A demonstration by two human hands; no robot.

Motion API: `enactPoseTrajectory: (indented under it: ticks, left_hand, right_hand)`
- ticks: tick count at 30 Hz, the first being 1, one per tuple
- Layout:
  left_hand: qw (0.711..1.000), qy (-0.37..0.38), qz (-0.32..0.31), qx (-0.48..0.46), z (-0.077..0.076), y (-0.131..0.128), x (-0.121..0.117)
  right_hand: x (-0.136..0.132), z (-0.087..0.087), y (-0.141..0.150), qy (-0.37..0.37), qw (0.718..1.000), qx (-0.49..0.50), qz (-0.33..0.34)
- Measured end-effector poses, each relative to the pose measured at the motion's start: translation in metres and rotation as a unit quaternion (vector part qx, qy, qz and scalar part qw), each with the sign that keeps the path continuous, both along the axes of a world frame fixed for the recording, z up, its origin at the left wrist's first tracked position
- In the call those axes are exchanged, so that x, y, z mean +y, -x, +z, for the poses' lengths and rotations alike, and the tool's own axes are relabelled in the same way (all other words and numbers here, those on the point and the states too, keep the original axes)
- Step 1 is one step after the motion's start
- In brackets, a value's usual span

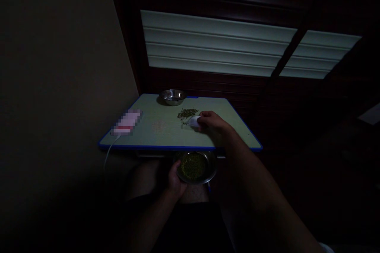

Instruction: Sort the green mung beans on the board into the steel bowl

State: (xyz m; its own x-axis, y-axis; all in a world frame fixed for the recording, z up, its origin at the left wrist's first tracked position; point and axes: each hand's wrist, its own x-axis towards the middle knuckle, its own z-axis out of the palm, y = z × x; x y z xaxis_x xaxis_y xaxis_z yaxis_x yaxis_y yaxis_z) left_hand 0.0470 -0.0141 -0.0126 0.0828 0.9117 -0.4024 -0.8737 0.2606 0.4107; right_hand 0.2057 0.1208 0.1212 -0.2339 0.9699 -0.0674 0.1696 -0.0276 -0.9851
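My left hand (175, 180) grips the rim of a metal bowl (212, 172) below the table's front edge. Small greenish grains (192, 166), perhaps beans, cover its bottom. Over the tabletop, my right hand (211, 121) is closed on a small white scraper-like piece (194, 121); the dim light hides its exact kind. The piece's tip is beside a loose pile of similar grains (187, 113), with a few strays near it.
The pale table (142, 138) has a blue rim. Toward its back stands a second metal bowl (173, 97). A pink phone-like object (127, 121) with a white cable (109, 151) lies at the left. Dark wooden panels (208, 81) rise behind; a wall (68, 67) is on the left.
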Motion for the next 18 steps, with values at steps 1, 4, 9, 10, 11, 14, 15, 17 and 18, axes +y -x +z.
enactPoseTrajectory:
  ticks: [1, 4, 9, 10, 11, 14, 15, 17, 18]
  left_hand:
    - [1.0, 0.002, 0.001, -0.001, 0.0, 0.0, 0.0]
    - [1.0, 0.001, -0.003, -0.002, -0.001, 0.0, 0.0]
    - [1.0, -0.007, -0.006, 0.01, 0.0, 0.001, -0.001]
    - [1.0, -0.009, -0.003, 0.01, 0.0, 0.001, -0.001]
    - [1.0, -0.01, 0.002, 0.011, 0.0, 0.001, -0.001]
    - [1.0, -0.006, 0.006, 0.008, 0.0, 0.001, -0.001]
    - [1.0, -0.004, 0.005, 0.006, 0.0, 0.001, -0.001]
    - [1.0, -0.004, 0.006, 0.003, 0.0, 0.001, -0.001]
    - [1.0, -0.006, 0.005, 0.003, 0.0, 0.001, -0.001]
  right_hand:
    - [0.006, -0.001, 0.001, -0.009, 1.0, -0.013, -0.008]
    - [0.02, -0.01, 0.003, -0.067, 0.993, -0.004, -0.095]
    - [0.033, -0.033, 0.0, -0.151, 0.97, -0.024, -0.189]
    - [0.034, -0.036, -0.001, -0.172, 0.965, -0.042, -0.191]
    - [0.034, -0.039, -0.002, -0.19, 0.961, -0.059, -0.19]
    - [0.034, -0.042, -0.006, -0.222, 0.951, -0.102, -0.19]
    - [0.034, -0.043, -0.006, -0.227, 0.948, -0.112, -0.192]
    - [0.033, -0.043, -0.007, -0.23, 0.945, -0.131, -0.194]
    - [0.033, -0.043, -0.007, -0.23, 0.944, -0.136, -0.194]
